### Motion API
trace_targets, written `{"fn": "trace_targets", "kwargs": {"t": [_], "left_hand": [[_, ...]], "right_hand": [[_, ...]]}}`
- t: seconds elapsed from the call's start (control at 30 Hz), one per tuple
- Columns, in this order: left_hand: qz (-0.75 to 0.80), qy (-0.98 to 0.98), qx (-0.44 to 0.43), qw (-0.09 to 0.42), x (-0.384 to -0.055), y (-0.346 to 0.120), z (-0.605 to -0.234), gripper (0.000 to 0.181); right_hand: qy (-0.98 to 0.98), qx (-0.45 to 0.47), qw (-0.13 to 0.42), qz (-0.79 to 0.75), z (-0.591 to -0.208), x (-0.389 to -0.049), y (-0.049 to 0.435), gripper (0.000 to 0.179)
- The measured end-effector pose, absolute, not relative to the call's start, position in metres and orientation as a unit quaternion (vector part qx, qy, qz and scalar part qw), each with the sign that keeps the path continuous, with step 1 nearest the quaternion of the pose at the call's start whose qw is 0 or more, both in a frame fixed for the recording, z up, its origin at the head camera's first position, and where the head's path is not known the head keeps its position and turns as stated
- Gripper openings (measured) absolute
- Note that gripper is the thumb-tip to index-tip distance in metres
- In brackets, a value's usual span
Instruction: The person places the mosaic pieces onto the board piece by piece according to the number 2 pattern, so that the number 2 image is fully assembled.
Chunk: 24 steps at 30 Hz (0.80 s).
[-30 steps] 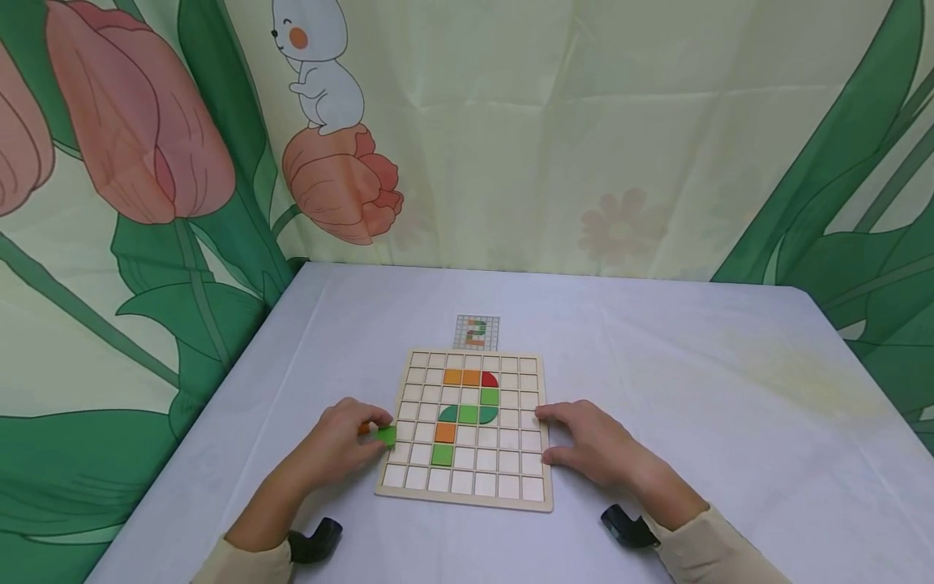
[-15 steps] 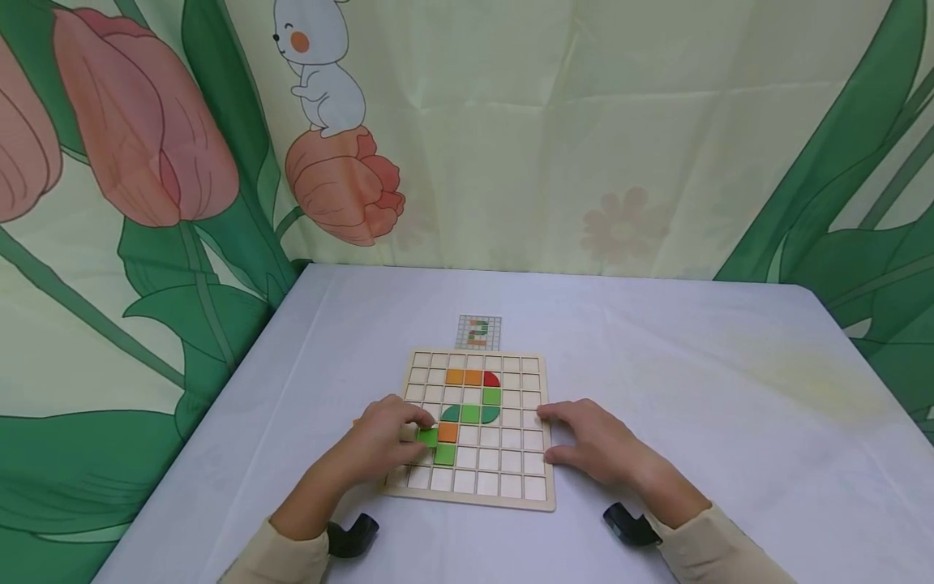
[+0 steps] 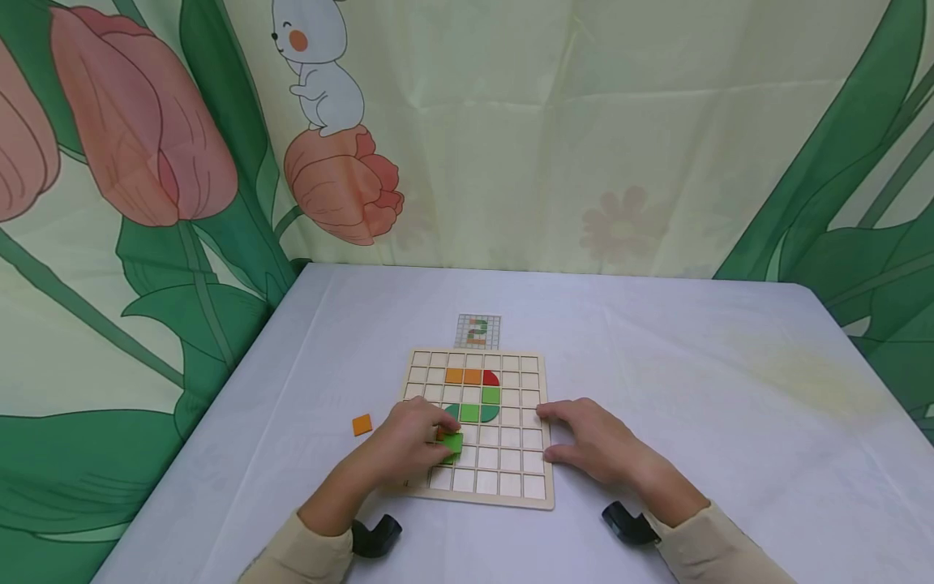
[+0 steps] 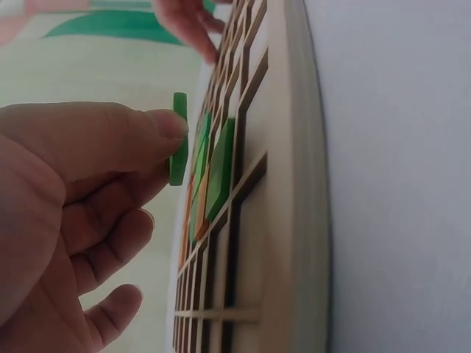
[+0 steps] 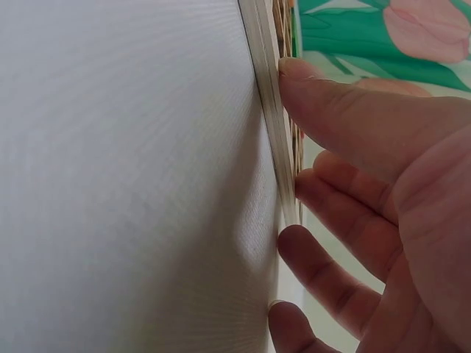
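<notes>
My left hand (image 3: 412, 438) pinches a green square tile (image 3: 454, 443) between thumb and fingers. In the left wrist view the green tile (image 4: 179, 140) stands slightly off the wooden grid board (image 4: 283, 243), over tiles lying in its cells. On the board (image 3: 503, 503), orange tiles (image 3: 463, 376), a red rounded tile (image 3: 491, 378) and green tiles (image 3: 480, 414) form a curved line. The left hand hides part of that line. My right hand (image 3: 594, 438) rests its thumb and fingertips on the board's right edge; the right wrist view shows the thumb (image 5: 302, 70) on the frame.
Left of the board, a loose orange square tile (image 3: 362, 424) lies on the white tablecloth (image 3: 657, 365). A small gridded pattern card (image 3: 477, 331) sits just behind the board. Black wrist devices (image 3: 375, 537) hang below both wrists. A printed curtain (image 3: 511, 162) stands behind the table.
My left hand has carried the green tile rightward from the board's left edge to over the lower tiles. The orange tile at left has come into view. The right hand stays put.
</notes>
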<state>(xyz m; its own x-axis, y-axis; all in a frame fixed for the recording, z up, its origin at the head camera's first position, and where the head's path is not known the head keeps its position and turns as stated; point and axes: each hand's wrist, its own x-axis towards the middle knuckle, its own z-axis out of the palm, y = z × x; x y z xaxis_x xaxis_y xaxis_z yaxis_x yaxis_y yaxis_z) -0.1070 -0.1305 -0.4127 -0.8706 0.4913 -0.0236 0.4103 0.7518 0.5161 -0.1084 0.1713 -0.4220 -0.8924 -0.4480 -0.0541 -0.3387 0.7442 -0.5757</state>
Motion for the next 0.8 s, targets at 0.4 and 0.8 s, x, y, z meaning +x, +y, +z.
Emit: {"fn": "trace_targets", "kwargs": {"t": [0.4,0.8], "left_hand": [[0.248,0.928,0.267,0.078,-0.104,-0.118,-0.419,0.020],[0.249,0.927,0.265,0.089,-0.104,-0.112,-0.421,0.022]], "right_hand": [[0.928,-0.215,0.095,-0.288,-0.422,-0.109,0.171,0.056],[0.928,-0.219,0.094,-0.287,-0.423,-0.110,0.172,0.055]]}}
